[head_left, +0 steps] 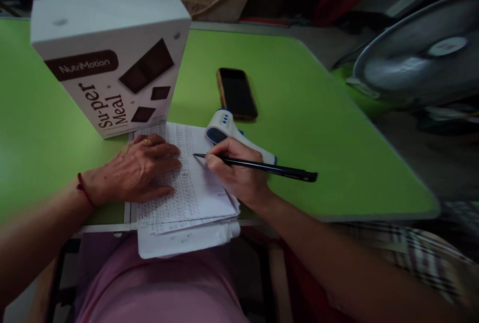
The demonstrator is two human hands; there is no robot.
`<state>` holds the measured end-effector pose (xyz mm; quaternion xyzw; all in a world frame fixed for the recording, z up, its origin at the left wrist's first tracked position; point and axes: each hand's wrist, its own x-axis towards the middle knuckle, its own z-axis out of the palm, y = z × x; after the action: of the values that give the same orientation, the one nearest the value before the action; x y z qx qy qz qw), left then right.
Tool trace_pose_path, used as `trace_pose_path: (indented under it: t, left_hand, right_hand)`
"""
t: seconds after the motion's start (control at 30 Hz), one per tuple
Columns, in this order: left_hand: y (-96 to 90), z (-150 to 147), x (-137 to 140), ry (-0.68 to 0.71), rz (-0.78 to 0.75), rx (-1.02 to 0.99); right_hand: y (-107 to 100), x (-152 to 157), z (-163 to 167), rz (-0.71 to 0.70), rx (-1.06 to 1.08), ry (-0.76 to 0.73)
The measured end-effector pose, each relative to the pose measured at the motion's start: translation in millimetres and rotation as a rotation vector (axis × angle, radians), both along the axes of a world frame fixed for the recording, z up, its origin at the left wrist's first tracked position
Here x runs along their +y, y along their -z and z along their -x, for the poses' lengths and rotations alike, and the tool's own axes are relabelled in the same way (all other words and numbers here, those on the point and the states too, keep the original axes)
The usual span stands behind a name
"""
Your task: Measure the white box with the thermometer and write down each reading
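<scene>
A stack of handwritten paper sheets [187, 193] lies at the table's near edge, its lower sheets hanging a little over it. My left hand [142, 168] rests flat on the left side of the pages with its fingers spread. Gripped in my right hand [239, 170] is a black pen [277, 168], its tip at or just above the top page beside the written lines. Just beyond that hand lies a white and blue infrared thermometer [224, 123], partly hidden by the fingers.
A tall white NutriMotion box [112, 63] stands behind my left hand. On the green table [322, 138], a smartphone [237, 93] lies beyond the thermometer. A large round metal lid or pan [404, 63] is off the table's right side, and a plaid cloth [419, 253] is below right.
</scene>
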<state>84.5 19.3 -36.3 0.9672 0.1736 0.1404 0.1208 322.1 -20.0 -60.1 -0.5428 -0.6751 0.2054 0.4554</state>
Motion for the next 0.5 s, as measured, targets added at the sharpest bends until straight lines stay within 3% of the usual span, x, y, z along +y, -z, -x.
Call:
trace_pose_path:
  t: [0.3, 0.5]
  left_hand:
    - [1.2, 2, 0, 0.003, -0.020, -0.011]
    - [-3.9, 1, -2, -0.007, -0.087, -0.012]
  right_hand:
    - [5, -5, -1, -0.227, -0.077, 0.061]
    - [11, -1, -9, -0.498, -0.393, -0.139]
